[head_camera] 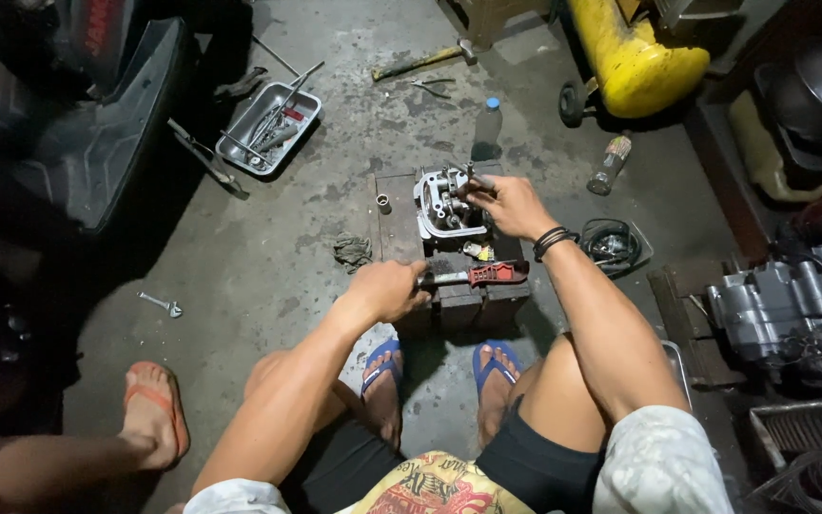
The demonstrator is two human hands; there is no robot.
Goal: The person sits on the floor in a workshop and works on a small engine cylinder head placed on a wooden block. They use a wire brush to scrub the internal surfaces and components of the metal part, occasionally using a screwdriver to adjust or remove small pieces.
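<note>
Now your left hand point(387, 290) grips the red-handled tool point(473, 276) while your right hand point(509, 205) clasps the top of the engine cylinder head point(444, 205) on the wooden block point(401, 238).

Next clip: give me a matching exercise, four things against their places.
Things:
1. metal tray
2. small wrench
3. clear bottle with blue cap
4. red-handled tool

Places:
A. on the floor beyond the wooden block
B. in the left hand
C. on the floor by the sandalled foot, far left
D. upper left floor, holding tools

Pairs: 1-D, 2-C, 3-A, 4-B
</note>
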